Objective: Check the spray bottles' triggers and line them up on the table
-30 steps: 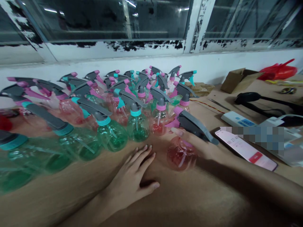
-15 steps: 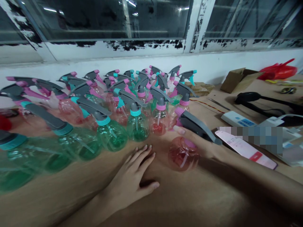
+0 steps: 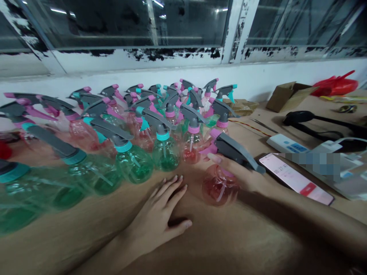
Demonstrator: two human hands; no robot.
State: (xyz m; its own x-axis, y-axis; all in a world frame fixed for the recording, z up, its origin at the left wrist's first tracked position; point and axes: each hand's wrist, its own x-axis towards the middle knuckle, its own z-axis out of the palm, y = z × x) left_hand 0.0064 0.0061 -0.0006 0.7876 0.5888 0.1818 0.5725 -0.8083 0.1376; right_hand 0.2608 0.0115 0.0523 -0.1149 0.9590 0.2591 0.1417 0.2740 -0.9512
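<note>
The pink trigger point(image 3: 210, 149) is showing clearly below the nozzle again, whereas half a second ago it was barely showing against the neck. That is suggesting that the fingers are easing off after a squeeze, so the sprayer is probably being pumped rather than merely carried. The bottle is also sitting slightly further left in the frame.

The right hand point(image 3: 248, 175) is reaching in from the right edge and clamping round the neck of a red trigger spray bottle point(image 3: 213, 191), right of centre, its thumb lying on the near side and its fingertips curling behind the trigger. The left hand point(image 3: 160, 214) is lying palm down on the tabletop point(image 3: 218, 244), lower centre, holding nothing, its fingers spreading apart. The two hands are staying apart from each other.

The held bottle is looking round-bellied and see-through, with a pale dip tube point(image 3: 220, 193) slanting inside. Its dark grey spray head point(image 3: 229, 147) is pointing its pink nozzle point(image 3: 214, 133) up and left. Whether it is holding liquid, I cannot tell.

A green spray bottle point(image 3: 166, 152) and a smaller-looking red one point(image 3: 191, 147) are standing left of it, and a smartphone point(image 3: 296, 179) is lying at the right.
</note>
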